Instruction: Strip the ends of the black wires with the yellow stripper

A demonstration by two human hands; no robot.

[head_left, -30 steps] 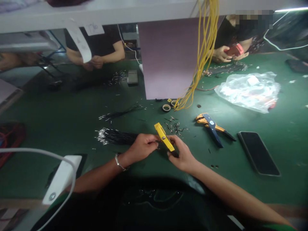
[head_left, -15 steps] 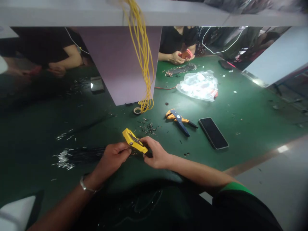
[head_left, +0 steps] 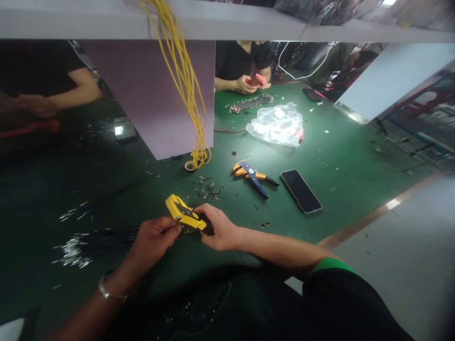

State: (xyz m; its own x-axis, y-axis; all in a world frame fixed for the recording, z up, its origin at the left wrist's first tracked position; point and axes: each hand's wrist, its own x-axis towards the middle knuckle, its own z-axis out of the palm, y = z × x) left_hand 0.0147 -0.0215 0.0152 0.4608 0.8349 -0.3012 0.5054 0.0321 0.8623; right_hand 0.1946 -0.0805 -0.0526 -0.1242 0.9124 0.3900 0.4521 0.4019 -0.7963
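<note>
From my remote seat, I see one yellow hand tool (head_left: 183, 212) above the near middle of a green table (head_left: 341, 189), its long axis slanting from far left to near right, head pointing left and far. My right hand (head_left: 222, 227) grips its dark handle; my left hand (head_left: 154, 239) is pinched narrow at the head, its contents too small to tell. One bundle of black wires (head_left: 103, 241) lies left, strands uncountable; one blue-and-orange tool (head_left: 253, 179) and one phone (head_left: 301, 191) lie right.
</note>
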